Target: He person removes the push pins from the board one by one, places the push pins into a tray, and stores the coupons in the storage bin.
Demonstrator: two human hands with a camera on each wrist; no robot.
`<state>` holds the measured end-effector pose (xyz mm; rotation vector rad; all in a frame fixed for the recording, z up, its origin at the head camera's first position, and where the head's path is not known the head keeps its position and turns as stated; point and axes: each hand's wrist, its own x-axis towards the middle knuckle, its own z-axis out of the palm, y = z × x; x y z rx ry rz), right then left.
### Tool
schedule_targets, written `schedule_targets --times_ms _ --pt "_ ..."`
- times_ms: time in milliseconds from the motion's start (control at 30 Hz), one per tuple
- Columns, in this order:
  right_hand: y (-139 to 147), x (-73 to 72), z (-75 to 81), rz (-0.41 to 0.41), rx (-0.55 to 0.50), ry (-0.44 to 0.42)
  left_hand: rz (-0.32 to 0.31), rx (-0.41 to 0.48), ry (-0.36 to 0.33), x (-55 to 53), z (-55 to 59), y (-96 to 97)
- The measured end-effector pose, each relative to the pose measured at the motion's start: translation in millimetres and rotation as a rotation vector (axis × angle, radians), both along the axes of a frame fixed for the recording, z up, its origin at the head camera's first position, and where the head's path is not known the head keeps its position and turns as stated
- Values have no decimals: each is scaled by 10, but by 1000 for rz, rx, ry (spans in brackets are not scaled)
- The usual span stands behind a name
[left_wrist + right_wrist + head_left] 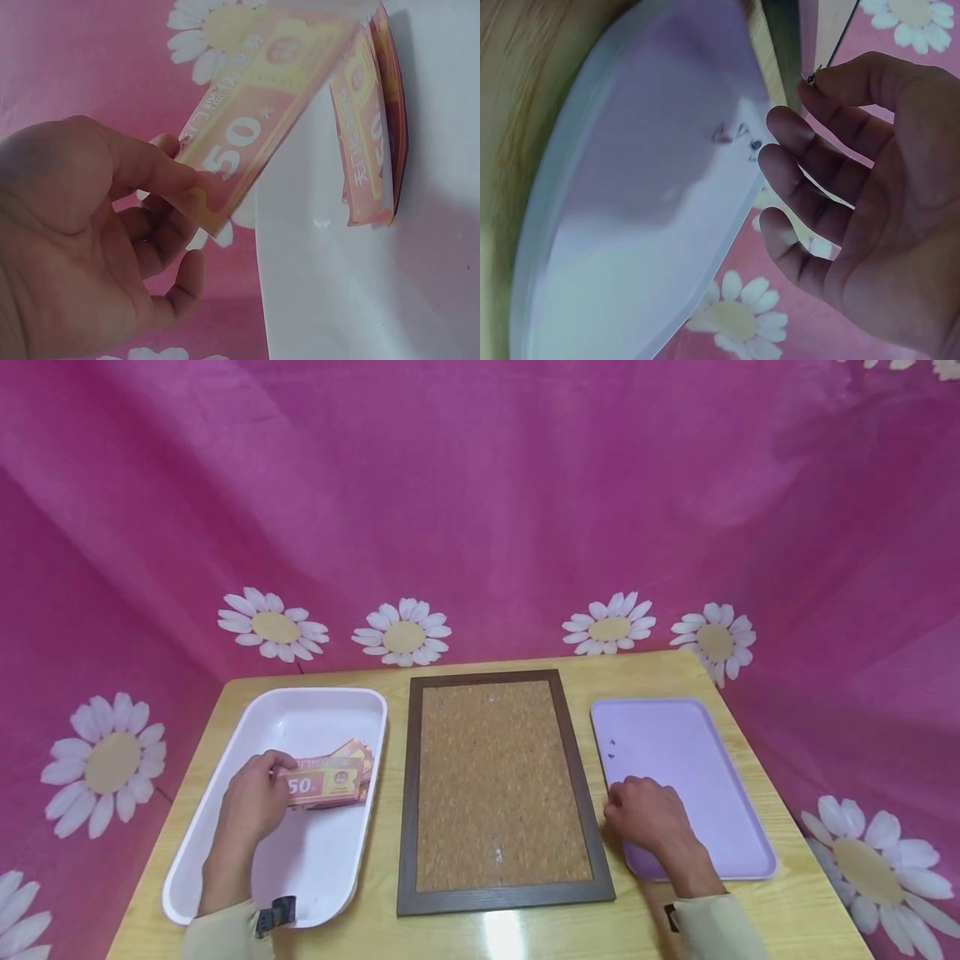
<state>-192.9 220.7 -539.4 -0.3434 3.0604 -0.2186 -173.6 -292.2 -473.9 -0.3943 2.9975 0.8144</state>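
Observation:
My left hand [251, 797] pinches a red and yellow paper coupon [247, 127], printed with "50", between thumb and fingers. More coupons [364, 139] lie in a loose pile below it, inside the white tub [277, 872]. At the near left edge of the lilac tray [720, 793] is my right hand [648, 814]. Its thumb and forefinger pinch a tiny dark pin [812, 77] with thin points; the other fingers are loosely bent. A few small dark pins [756, 145] lie on the tray, too small to make out exactly.
Between the tub and the tray lies a cork board [495, 785] with a dark frame [410, 810]. All stand on a light wooden table [457, 939]. Behind and beside it hangs a pink curtain [480, 527] with white flowers.

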Motion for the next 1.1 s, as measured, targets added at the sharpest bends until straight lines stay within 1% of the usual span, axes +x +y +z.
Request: schedule_targets --times_ms 200,400,533,733,900,1100 --pt "145 10 2 -43 -32 5 -20 -16 -19 -66 -45 -63" --pt "240 19 -8 -86 -52 -1 -34 -9 -65 -139 -34 -73" --pt "281 10 -26 -107 -65 -12 -39 -5 -88 -165 -46 -84" --pt "304 -5 -47 -120 -64 -5 -60 -13 -98 -197 -111 -160" --pt "319 18 -71 -127 -70 -7 -69 -8 -109 -218 -184 -229" --pt "335 36 -143 -136 -88 4 -78 -9 -94 -243 -298 -322"
